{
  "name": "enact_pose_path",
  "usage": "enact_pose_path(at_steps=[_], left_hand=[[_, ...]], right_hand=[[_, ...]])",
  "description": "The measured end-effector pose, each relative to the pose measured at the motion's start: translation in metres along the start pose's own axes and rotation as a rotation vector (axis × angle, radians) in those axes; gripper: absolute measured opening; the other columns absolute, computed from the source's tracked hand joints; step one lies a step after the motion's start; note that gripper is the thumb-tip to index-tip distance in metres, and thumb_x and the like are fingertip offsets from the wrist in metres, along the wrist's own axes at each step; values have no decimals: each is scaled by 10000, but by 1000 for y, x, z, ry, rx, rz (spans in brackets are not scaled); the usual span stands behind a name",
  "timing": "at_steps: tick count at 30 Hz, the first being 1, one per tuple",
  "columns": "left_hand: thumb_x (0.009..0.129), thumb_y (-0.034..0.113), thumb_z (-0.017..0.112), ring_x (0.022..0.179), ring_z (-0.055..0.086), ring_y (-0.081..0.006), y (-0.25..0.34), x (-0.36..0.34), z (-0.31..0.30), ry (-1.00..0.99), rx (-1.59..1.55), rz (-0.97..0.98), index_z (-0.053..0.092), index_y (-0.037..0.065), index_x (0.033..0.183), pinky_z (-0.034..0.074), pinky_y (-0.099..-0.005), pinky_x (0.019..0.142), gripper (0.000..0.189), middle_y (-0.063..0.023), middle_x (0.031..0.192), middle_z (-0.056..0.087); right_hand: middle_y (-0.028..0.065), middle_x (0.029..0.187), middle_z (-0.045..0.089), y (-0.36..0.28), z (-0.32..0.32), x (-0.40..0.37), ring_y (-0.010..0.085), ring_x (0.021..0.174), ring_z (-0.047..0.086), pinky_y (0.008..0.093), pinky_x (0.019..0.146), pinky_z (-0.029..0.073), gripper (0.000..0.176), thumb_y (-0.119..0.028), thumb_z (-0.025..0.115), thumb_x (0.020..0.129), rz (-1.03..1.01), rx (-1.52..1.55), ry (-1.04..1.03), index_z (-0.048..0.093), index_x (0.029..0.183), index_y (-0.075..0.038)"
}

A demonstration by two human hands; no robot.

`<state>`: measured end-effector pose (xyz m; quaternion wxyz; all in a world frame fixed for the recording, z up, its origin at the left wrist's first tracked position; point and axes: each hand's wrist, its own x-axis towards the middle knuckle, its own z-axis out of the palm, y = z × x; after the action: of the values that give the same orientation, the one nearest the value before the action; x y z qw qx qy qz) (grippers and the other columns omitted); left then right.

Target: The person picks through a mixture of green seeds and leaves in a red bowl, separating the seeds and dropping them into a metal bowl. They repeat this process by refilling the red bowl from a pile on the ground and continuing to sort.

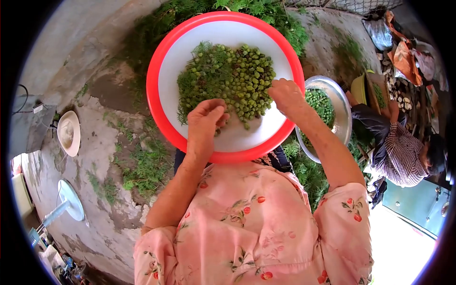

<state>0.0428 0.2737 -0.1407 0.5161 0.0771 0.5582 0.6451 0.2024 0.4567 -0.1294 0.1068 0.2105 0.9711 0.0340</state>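
Note:
A wide white basin with a red rim (156,102) rests at my lap and holds green pods (251,78) on its right side and feathery green sprigs (202,71) on its left. Over the basin's lower left part is my left hand (207,116), its fingers curled with the thumb near the fingertips; small green bits show beside them. My right hand (286,95) is closed at the right edge of the pod heap, back of the hand up. What either hand pinches is too small to make out.
A metal bowl (342,102) of green pods stands right of the basin. Cut greenery (147,166) lies on the ground. At the right sits another person (403,152) with a tray and yellow-green tub. A straw hat (69,133) and pale blue fan (71,199) are at left.

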Motion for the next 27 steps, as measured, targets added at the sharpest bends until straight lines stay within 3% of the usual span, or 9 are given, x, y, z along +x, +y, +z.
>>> enact_pose_path(at_steps=[3,7,10,13,16,19,22,23,27], left_hand=[[868,90,552,718,584,-112,2,2,-4,151,-118,3,590,26,1040,452,-231,639,188,-41,917,624],[863,93,548,710,578,-113,5,4,-7,197,-167,-10,576,24,1056,446,-234,636,207,-40,935,615],[862,98,553,712,580,-113,5,5,-7,158,-149,-18,579,26,1048,448,-239,628,202,-42,924,618],[867,100,578,738,581,-108,1,6,-6,83,-121,-97,591,35,1051,461,-243,621,195,-46,919,624],[854,126,604,730,573,-107,0,3,-1,-36,90,-87,592,34,1066,449,-237,616,231,-26,895,621],[849,155,617,706,560,-99,2,-1,2,-110,126,-113,611,46,1043,426,-220,605,223,-7,841,627],[850,154,614,667,549,-91,1,-1,-1,-183,130,-105,633,49,980,419,-217,592,168,-12,791,633],[850,152,614,652,545,-88,1,1,-2,-204,131,-99,640,51,956,418,-218,588,149,-14,774,634],[840,125,612,625,536,-85,1,3,-1,-242,161,-88,639,43,891,416,-218,576,101,-20,742,628]], right_hand=[[118,831,642,-4,12,18,285,806,632,386,654,506,128,-50,556,720,-26,-39,-167,680,741,-76],[130,859,645,-7,18,18,273,846,627,395,671,505,132,-64,568,708,-13,-52,-180,677,782,-53],[90,814,616,-11,5,18,243,776,605,351,662,495,44,-73,602,756,289,230,-160,629,764,-39],[100,813,610,-12,9,4,205,721,594,299,635,478,111,-45,618,771,91,715,215,622,878,-16],[105,778,588,-51,0,1,175,687,570,266,605,461,209,-1,636,748,86,1081,310,620,956,-14],[113,788,594,-82,-9,0,216,724,592,302,643,483,232,54,598,750,-22,1089,316,605,972,-13],[149,765,573,-94,-12,-3,308,699,578,364,619,481,117,34,529,775,-22,1147,344,559,878,-15],[147,754,567,-95,-16,-4,299,705,598,366,590,483,101,49,478,792,-30,1153,339,534,852,-12],[142,806,600,-97,-25,-11,284,755,623,342,622,502,193,57,485,787,-18,1254,248,566,942,-24]])
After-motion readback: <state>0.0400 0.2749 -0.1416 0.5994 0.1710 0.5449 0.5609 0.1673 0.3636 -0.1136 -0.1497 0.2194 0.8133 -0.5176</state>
